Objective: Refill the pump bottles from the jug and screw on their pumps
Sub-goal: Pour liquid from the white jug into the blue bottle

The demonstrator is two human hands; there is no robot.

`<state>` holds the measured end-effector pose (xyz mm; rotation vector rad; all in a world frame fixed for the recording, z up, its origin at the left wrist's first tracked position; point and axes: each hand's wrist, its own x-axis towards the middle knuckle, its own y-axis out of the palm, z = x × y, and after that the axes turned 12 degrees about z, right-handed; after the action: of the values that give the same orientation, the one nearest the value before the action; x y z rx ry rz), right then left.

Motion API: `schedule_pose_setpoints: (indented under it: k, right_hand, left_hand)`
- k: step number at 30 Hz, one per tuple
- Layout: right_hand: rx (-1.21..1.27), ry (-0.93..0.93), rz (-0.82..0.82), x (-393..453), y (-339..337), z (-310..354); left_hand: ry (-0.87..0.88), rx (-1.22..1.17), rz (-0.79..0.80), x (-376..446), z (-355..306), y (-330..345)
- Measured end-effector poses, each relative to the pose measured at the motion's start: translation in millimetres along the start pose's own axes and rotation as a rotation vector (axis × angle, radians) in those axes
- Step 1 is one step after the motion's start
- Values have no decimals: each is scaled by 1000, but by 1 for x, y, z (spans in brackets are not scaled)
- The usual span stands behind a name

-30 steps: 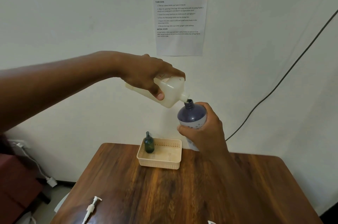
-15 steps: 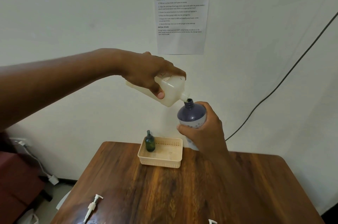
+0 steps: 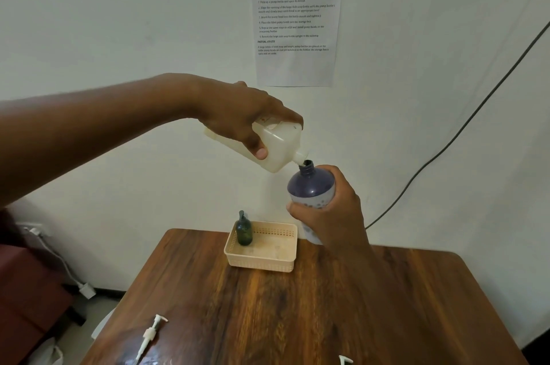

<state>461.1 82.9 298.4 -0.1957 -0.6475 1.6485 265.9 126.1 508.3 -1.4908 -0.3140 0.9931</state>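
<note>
My left hand (image 3: 241, 114) grips a translucent white jug (image 3: 278, 146), tilted with its spout down at the open neck of a purple pump bottle (image 3: 311, 186). My right hand (image 3: 330, 215) holds that bottle upright in the air above the table's far edge. The spout touches or sits just over the bottle's mouth; I cannot tell if liquid flows. A white pump (image 3: 150, 335) lies loose on the wooden table (image 3: 297, 320) at the front left. Another white pump tip (image 3: 345, 360) shows at the bottom edge.
A beige basket (image 3: 263, 257) stands at the table's far edge with a dark green pump bottle (image 3: 244, 230) upright in its left corner. A task sheet (image 3: 296, 16) hangs on the wall. A black cable (image 3: 464, 123) runs down the wall at right. A charger cord (image 3: 68, 269) hangs at left.
Both hands, the jug and the purple bottle hold the same pose. Only the view has shifted slightly.
</note>
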Motion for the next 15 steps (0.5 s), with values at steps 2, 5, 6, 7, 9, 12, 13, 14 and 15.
schedule_pose_setpoints:
  k: [2, 5, 6, 7, 9, 12, 13, 14, 15]
  right_hand:
    - [-11, 18, 59, -1, 0, 0]
    - [9, -13, 15, -2, 1, -1]
    - [34, -23, -10, -2, 1, 0]
    - [59, -27, -26, -2, 2, 1]
    - [74, -32, -88, -4, 1, 4]
    - [84, -78, -17, -2, 1, 6]
    - [88, -75, 8, -2, 2, 5]
    - [94, -78, -15, -2, 2, 5]
    - [95, -77, -66, -3, 1, 5]
  left_hand:
    - [-1, 1, 3, 0, 0, 0]
    - [1, -4, 2, 1, 1, 0]
    - [1, -4, 2, 1, 1, 0]
    - [1, -3, 2, 0, 1, 0]
    - [5, 0, -2, 1, 2, 0]
    - [6, -4, -16, 0, 3, 1]
    - [10, -10, -21, -1, 4, 2]
    - [13, -23, -26, -1, 5, 3]
    - [18, -41, -34, -2, 6, 4]
